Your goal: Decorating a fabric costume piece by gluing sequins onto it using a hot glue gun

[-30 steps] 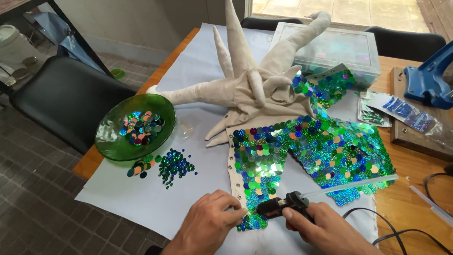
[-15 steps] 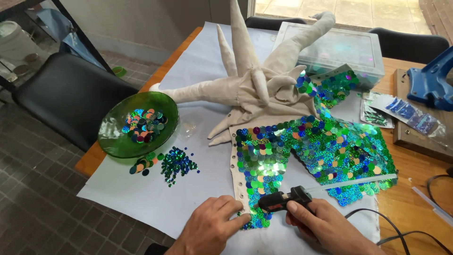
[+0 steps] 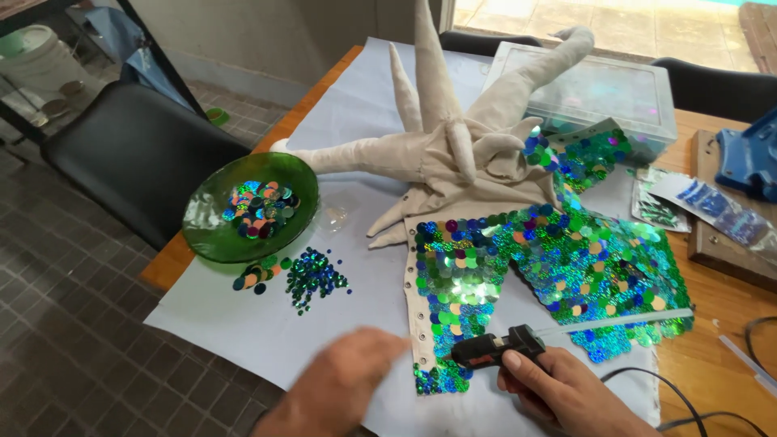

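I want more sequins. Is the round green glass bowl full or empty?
Partly filled: the round green glass bowl holds a small heap of coloured sequins at its middle, with bare glass around them.

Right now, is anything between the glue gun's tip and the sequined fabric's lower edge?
Nothing visible. The right hand holds the black glue gun with its nozzle at the sequined fabric, close to or on it. The blurred left hand is off to the side, over the paper.

I see bright, even daylight coming from the doorway beyond my hands. My left hand [image 3: 344, 387] is smeared with motion blur. Just ahead of my right hand [image 3: 558, 388], sequins [image 3: 558, 267] glitter; shadows stay soft.
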